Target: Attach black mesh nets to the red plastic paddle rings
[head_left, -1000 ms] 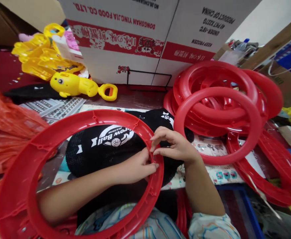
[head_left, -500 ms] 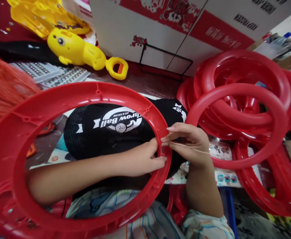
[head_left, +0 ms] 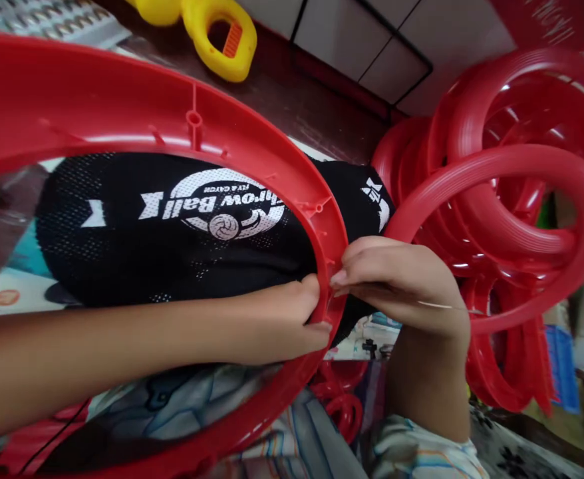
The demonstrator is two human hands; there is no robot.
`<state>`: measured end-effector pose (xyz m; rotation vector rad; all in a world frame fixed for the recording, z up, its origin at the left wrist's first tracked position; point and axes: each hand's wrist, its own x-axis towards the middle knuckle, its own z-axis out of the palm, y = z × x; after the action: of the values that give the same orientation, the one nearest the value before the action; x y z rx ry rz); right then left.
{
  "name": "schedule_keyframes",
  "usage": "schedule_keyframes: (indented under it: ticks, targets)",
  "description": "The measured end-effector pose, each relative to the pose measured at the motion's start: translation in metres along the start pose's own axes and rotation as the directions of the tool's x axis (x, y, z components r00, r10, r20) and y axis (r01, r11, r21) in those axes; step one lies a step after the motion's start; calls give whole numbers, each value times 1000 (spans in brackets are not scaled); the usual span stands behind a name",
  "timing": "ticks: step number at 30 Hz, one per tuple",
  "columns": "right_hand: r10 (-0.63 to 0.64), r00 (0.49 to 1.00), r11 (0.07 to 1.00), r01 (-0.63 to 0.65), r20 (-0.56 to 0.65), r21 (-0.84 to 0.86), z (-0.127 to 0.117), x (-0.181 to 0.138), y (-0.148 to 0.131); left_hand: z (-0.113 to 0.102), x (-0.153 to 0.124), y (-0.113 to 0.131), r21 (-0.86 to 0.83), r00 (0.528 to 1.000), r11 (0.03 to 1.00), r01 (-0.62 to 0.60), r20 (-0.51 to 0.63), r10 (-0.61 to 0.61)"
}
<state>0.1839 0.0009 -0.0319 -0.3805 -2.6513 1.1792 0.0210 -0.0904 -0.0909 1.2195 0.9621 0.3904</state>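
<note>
L hand point(head_left: 282, 319) & R hand point(head_left: 396, 283) pinch red ring point(head_left: 192, 126) rim, black net point(head_left: 172, 246) seen thru it.

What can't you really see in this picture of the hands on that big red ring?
Head view throughout.
Right hand fingertips: pressed to the red ring, so whatever they pinch is hidden.
Left hand fingertips: hidden at the ring's rim.
Yellow toy: cut off by the top edge.
Black net print: its right part is covered by the ring.
Ring's left side: cut off by the left edge.
</note>
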Motion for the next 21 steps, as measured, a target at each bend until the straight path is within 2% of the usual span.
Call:
schedule_keyframes:
  ticks: [3, 6, 12, 17, 21]
  targets:
    - [-100, 993, 994, 103, -70, 42, 2, -1, 10, 3, 2, -3, 8, 999, 999, 38, -36, -38]
    - [-140, 987, 988, 145, -79, 53, 3, -1, 16, 6, 4, -5, -7, 999, 1000, 28, -43, -28]
    - [-123, 991, 991, 124, 44, -43, -3, 1, 11, 10, 4, -9, -24, 998, 998, 51, -47, -52]
    - [-105, 986, 978, 126, 132, -163, -6, -1, 3, 14, -1, -14, -91, 996, 996, -24, -92, 16]
    - [-58, 991, 973, 84, 124, -214, -4, -1, -3, 12, -1, -14, -146, 997, 988, -58, -63, 49]
